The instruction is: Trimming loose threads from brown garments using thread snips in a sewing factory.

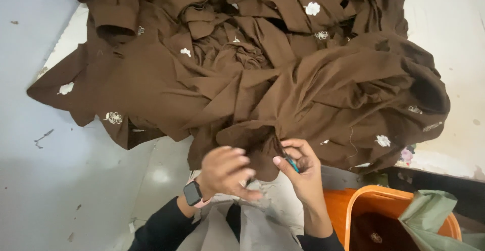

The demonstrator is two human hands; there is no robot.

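A big heap of brown cloth (pixel 242 74) with small white embroidered flowers lies on the floor in front of me. My left hand (pixel 227 172), with a dark watch on its wrist, has its fingers curled at the near edge of the cloth. My right hand (pixel 299 167) pinches a small teal-handled tool (pixel 292 164) right at the same cloth edge; the tool's tip is hidden. Both hands sit close together over my lap.
An orange plastic bin (pixel 384 208) stands at the lower right with a pale green bag (pixel 434 220) over its rim and brown cloth inside. The floor (pixel 60 180) at the left is pale grey with a few specks. A white mat (pixel 454 54) lies under the heap.
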